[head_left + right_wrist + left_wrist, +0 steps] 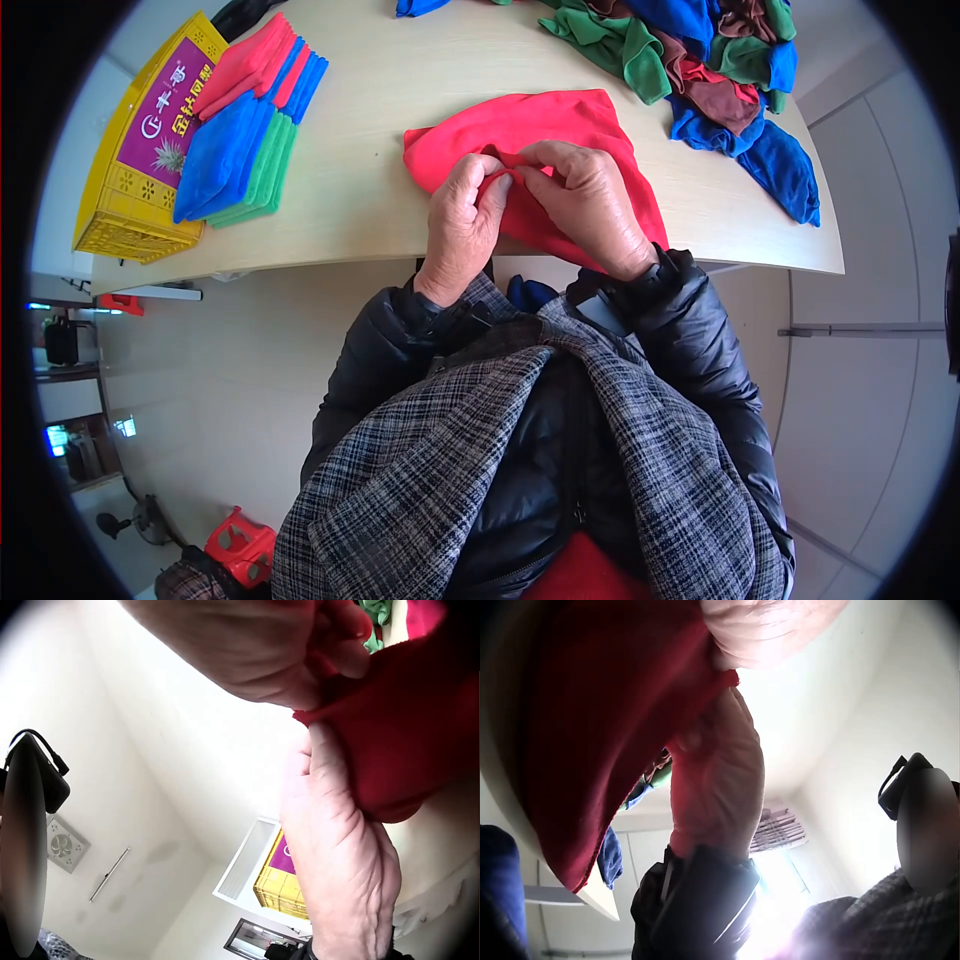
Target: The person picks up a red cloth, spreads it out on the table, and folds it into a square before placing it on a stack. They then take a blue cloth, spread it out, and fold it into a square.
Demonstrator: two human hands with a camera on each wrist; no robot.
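Both hands pinching red fleece cloth (560,150) at table's (400,90) near edge.
I judge it soft, light, floppy; left hand (462,215) and right hand (585,205) fingers curled on its hem; I'd take it at corners.

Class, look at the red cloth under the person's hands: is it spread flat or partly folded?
Partly folded. The red cloth lies bunched in an uneven shape on the table, and the left hand and right hand pinch its near edge.

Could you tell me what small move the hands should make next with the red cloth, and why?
Probably draw the pinched edge apart to flatten it: both the left hand and right hand pinch the red cloth at its bunched near edge, while it lies creased on the table.
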